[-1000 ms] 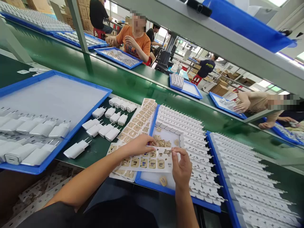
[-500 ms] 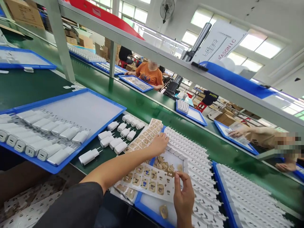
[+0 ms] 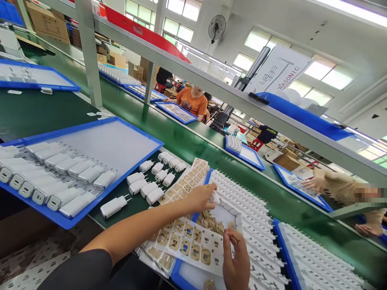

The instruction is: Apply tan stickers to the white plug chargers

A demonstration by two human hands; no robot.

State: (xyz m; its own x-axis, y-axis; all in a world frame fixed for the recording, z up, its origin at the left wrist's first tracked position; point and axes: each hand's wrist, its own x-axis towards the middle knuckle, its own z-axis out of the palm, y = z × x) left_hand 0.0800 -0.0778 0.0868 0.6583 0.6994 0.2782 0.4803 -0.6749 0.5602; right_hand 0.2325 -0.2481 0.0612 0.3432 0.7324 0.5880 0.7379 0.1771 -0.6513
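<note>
My left hand (image 3: pixel 203 198) is closed on a white plug charger (image 3: pixel 215 196) above the near edge of a blue-rimmed tray (image 3: pixel 181 278). My right hand (image 3: pixel 237 253) is beside a sheet of tan stickers (image 3: pixel 193 245), thumb and forefinger pinched together; what they hold, if anything, is too small to make out. Under the hands, a heap of tan paper pieces (image 3: pixel 209 222) lies in the tray. Dense rows of white chargers (image 3: pixel 254 225) fill its right side. Another sticker sheet (image 3: pixel 184 181) lies beyond my left forearm.
Loose chargers (image 3: pixel 148 187) lie on the green bench to the left, near a blue-rimmed tray (image 3: pixel 133 135) partly filled with chargers. Another full tray (image 3: pixel 320 253) is at right. A metal rail (image 3: pixel 181 72) crosses overhead. Across the green line (image 3: pixel 178 137), co-workers sit at trays.
My left hand has drawn slightly back and down from the charger rows, and a white charger now shows in its fingers. The tan piece seen at my right fingertips no longer shows clearly.
</note>
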